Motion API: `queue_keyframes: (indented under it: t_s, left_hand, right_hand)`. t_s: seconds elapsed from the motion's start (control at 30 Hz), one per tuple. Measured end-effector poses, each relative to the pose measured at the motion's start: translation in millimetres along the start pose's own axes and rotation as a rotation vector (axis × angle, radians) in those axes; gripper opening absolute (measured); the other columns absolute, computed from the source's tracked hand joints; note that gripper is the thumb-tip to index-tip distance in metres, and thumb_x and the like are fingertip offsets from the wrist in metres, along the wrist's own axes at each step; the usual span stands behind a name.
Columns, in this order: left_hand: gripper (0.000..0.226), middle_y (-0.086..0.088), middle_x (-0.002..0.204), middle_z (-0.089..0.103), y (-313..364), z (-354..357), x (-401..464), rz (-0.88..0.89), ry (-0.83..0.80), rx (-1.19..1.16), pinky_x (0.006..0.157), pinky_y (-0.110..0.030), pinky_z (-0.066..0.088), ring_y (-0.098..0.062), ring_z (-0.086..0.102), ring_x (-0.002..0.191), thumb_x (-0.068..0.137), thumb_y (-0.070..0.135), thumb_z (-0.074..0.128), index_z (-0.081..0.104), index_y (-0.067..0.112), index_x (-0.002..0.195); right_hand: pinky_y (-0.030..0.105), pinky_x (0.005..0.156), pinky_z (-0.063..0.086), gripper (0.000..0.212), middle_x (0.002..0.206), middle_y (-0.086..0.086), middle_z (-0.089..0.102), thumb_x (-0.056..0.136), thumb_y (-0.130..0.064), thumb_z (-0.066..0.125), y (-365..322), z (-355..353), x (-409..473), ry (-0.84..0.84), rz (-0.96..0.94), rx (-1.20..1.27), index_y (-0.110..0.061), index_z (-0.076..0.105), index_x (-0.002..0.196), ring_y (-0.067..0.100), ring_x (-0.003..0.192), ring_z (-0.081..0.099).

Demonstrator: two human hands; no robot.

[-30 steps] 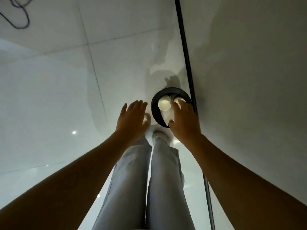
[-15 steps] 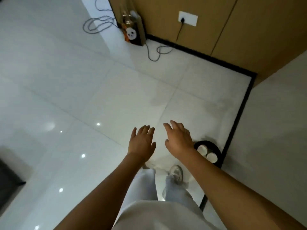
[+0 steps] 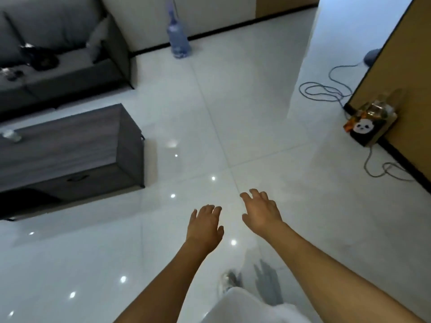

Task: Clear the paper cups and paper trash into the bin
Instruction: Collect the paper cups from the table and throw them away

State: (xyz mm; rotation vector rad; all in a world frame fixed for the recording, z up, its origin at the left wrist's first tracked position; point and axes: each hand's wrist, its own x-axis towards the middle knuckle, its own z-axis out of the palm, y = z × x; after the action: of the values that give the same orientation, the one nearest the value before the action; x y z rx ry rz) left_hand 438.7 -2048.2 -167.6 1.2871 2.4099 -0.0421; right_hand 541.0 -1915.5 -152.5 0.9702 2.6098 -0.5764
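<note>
My left hand [image 3: 205, 226] and my right hand [image 3: 262, 212] hang in front of me over the white tiled floor, side by side, fingers relaxed and spread, holding nothing. The bin and the paper cups in it are out of view. On the dark low table [image 3: 70, 145] at the left lies a small pale crumpled thing [image 3: 11, 135] near its far left edge; I cannot tell whether it is a cup or paper.
A grey sofa [image 3: 58, 43] stands behind the table. A large water bottle [image 3: 178, 40] stands by the far wall. At the right, a panda box [image 3: 368, 122] and loose cables [image 3: 326, 90] lie by a wooden panel. My shoe [image 3: 229, 279] shows at the bottom.
The view has swung left, from the bin by the wall to the room with table and sofa. The bin with its cups has left the frame. Both hands stay empty.
</note>
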Motion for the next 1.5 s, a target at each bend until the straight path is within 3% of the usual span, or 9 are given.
queue_keyframes:
  t_s: [0.2,0.47,0.97,1.2,1.37,1.5]
  left_hand:
    - [0.055,0.001,0.149,0.034,-131,-47,14,-0.182,0.059,-0.116,0.118,-0.036,0.019,-0.016,0.029,0.138,0.095,0.034,0.047,0.03,0.02,0.145]
    - [0.055,0.001,0.149,0.036,-246,-103,82,-0.354,0.149,-0.227,0.117,-0.036,0.022,-0.017,0.03,0.138,0.095,0.032,0.049,0.03,0.02,0.145]
    - [0.05,-0.001,0.142,0.044,-465,-271,326,-0.575,0.179,-0.254,0.112,-0.035,0.028,-0.021,0.038,0.132,0.093,0.032,0.049,0.038,0.019,0.14]
    - [0.042,-0.003,0.132,0.052,-568,-316,460,-0.612,0.175,-0.309,0.102,-0.034,0.034,-0.023,0.046,0.122,0.09,0.028,0.049,0.047,0.018,0.131]
    - [0.05,-0.003,0.137,0.048,-651,-362,563,-0.586,0.163,-0.338,0.104,-0.034,0.034,-0.023,0.044,0.125,0.092,0.029,0.049,0.039,0.018,0.139]
    - [0.042,-0.005,0.133,0.051,-713,-414,632,-0.613,0.195,-0.345,0.101,-0.034,0.037,-0.024,0.045,0.122,0.091,0.026,0.051,0.047,0.014,0.131]
  right_hand:
    - [0.04,0.101,0.039,0.057,0.152,0.007,0.027,0.093,-0.024,0.051,-127,-24,79,-0.008,-0.19,-0.067,-0.022,0.03,0.146,0.027,0.133,0.033]
    - [0.039,0.098,0.04,0.054,0.147,0.005,0.031,0.094,-0.028,0.051,-226,-56,208,-0.058,-0.338,-0.16,-0.023,0.031,0.144,0.026,0.131,0.034]
    - [0.038,0.098,0.043,0.055,0.145,0.006,0.036,0.093,-0.027,0.053,-413,-172,548,-0.137,-0.571,-0.209,-0.022,0.032,0.144,0.027,0.129,0.039]
    - [0.038,0.1,0.042,0.057,0.149,0.006,0.031,0.093,-0.027,0.054,-473,-209,704,-0.173,-0.587,-0.224,-0.023,0.03,0.146,0.028,0.133,0.035]
    - [0.04,0.096,0.044,0.056,0.146,0.007,0.031,0.092,-0.026,0.053,-527,-247,834,-0.174,-0.534,-0.238,-0.022,0.032,0.144,0.029,0.13,0.035]
    - [0.04,0.096,0.044,0.057,0.149,0.007,0.028,0.092,-0.026,0.053,-575,-282,920,-0.163,-0.547,-0.215,-0.021,0.031,0.144,0.029,0.131,0.034]
